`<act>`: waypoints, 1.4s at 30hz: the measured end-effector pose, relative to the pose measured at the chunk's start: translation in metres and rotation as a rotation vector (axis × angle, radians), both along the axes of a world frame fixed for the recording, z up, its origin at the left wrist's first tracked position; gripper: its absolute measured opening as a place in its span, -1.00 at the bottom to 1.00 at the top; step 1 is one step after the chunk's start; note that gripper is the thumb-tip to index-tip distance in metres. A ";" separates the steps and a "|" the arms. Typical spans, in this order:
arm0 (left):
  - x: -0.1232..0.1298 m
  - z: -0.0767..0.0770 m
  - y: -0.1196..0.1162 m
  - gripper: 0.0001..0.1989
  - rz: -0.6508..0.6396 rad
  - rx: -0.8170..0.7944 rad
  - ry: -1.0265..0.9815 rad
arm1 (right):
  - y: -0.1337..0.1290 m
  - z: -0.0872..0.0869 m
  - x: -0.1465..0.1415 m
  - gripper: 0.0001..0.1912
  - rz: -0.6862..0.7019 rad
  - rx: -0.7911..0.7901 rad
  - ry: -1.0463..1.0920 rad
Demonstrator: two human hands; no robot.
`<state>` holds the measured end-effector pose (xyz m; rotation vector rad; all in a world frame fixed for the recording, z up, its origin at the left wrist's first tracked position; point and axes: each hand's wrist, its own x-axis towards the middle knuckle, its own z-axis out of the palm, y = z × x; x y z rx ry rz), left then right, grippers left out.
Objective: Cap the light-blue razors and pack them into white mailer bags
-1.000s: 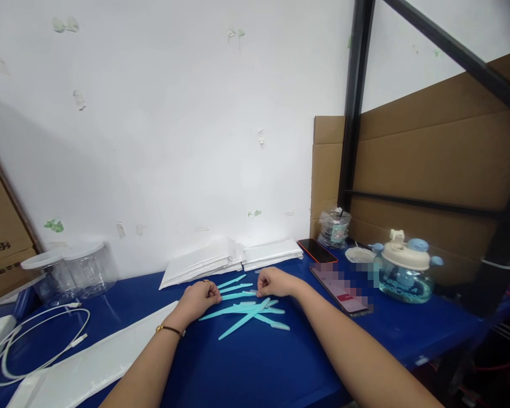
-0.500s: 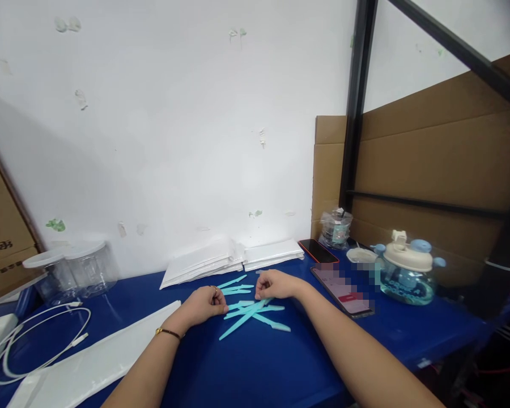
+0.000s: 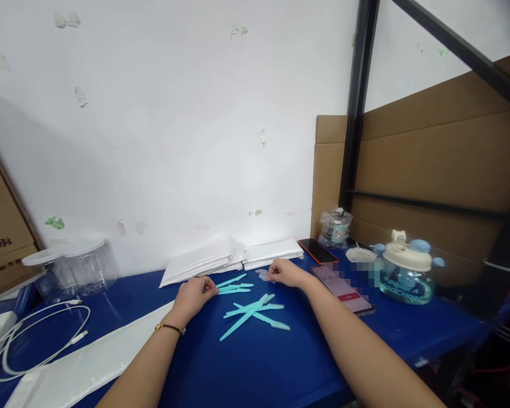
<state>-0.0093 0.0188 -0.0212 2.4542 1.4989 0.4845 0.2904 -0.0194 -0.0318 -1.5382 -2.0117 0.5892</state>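
Observation:
My left hand is pinched at the handle end of a turquoise eyebrow razor, within a small group of razors. Nearer to me, several more eyebrow razors lie crossed over one another in a loose pile. My right hand has thumb and fingers closed on a small clear plastic cap, mostly hidden by the fingertips. Beside those fingertips, other clear caps lie on the blue table.
White packets are stacked against the wall. A long white pouch and a white cable lie at left, near clear jars. Two phones, a lid and a water bottle stand at right.
My left hand has moved away from me and left, carrying a razor from the crossed pile to the farther group. My right hand has moved right and back, off the pile to the clear caps.

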 end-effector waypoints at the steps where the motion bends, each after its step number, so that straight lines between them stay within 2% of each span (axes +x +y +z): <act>1: 0.000 0.000 -0.001 -0.75 0.003 0.014 -0.010 | 0.000 0.000 0.003 -0.85 -0.009 0.006 0.004; 4: 0.006 0.002 -0.010 -0.66 -0.057 0.037 -0.073 | -0.005 0.004 0.000 -0.78 0.047 0.009 0.028; 7: 0.017 0.004 -0.024 -0.57 -0.208 -0.064 -0.100 | -0.013 0.011 -0.010 -0.65 0.221 -0.040 0.008; 10: 0.024 0.005 -0.035 -0.53 -0.312 -0.131 -0.047 | -0.017 0.015 -0.017 -0.68 0.329 -0.078 -0.055; 12: 0.025 0.007 -0.037 -0.56 -0.336 -0.097 -0.001 | -0.017 0.016 -0.017 -0.72 0.357 -0.117 -0.042; 16: 0.024 0.009 -0.035 -0.62 -0.339 -0.041 0.024 | -0.012 0.012 -0.014 -0.72 0.331 -0.145 0.066; 20: 0.022 0.012 -0.031 -0.55 -0.325 -0.129 -0.070 | -0.009 0.008 -0.012 -0.72 0.272 -0.101 0.105; 23: 0.018 0.013 -0.025 -0.50 -0.318 -0.094 -0.075 | -0.005 0.005 -0.008 -0.73 0.200 -0.041 0.082; 28: 0.002 0.006 -0.008 -0.56 -0.190 -0.033 -0.004 | 0.003 -0.003 0.006 -0.84 0.010 0.043 0.037; 31: -0.003 0.002 -0.003 -0.65 -0.128 0.005 0.025 | 0.003 -0.003 0.008 -0.84 -0.035 0.099 0.017; 33: -0.001 0.001 -0.005 -0.70 -0.097 0.060 0.005 | 0.000 -0.001 0.006 -0.79 0.003 0.104 0.013; 35: 0.004 0.001 -0.011 -0.67 -0.108 0.080 -0.033 | -0.003 0.001 0.002 -0.74 0.106 0.061 -0.023; 38: 0.014 0.001 -0.022 -0.63 -0.203 0.032 -0.049 | -0.006 0.002 -0.005 -0.78 0.266 -0.022 -0.122; 42: 0.024 0.003 -0.032 -0.67 -0.328 -0.002 0.013 | -0.006 0.003 -0.012 -0.84 0.314 -0.081 -0.134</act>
